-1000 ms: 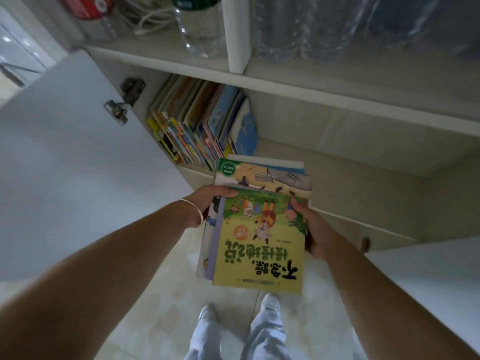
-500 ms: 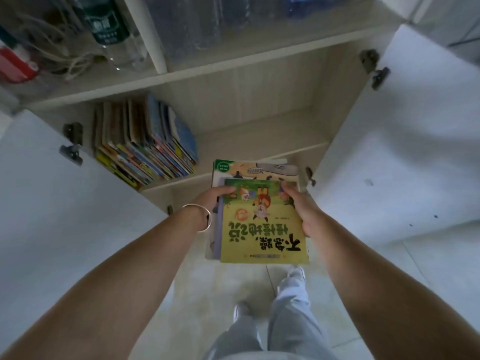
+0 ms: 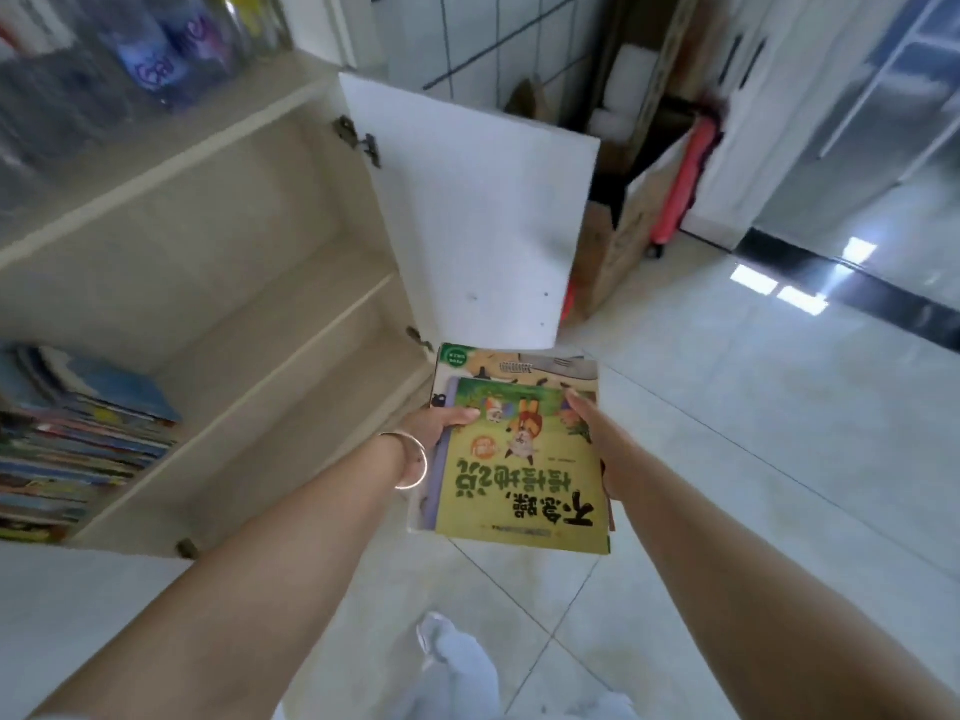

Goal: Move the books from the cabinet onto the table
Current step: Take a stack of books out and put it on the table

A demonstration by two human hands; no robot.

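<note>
Both hands, left [image 3: 434, 426] and right [image 3: 605, 449], clamp the books [image 3: 519, 459] between thumbs above and fingers beneath; carry level, lest lower covers slip.

Soft daylight is glaring off the glossy floor [image 3: 800, 293] at right; motion blur is smearing the bottles [image 3: 156, 54], edges are bending

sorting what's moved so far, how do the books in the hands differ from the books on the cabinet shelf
The held stack lies flat, covers up, out over the floor; the shelf books stand leaning in a row, edges outward. The held stack is a few books, gripped by the left hand and right hand; the shelf books are many and untouched. Both are thin, colourful picture books.
</note>
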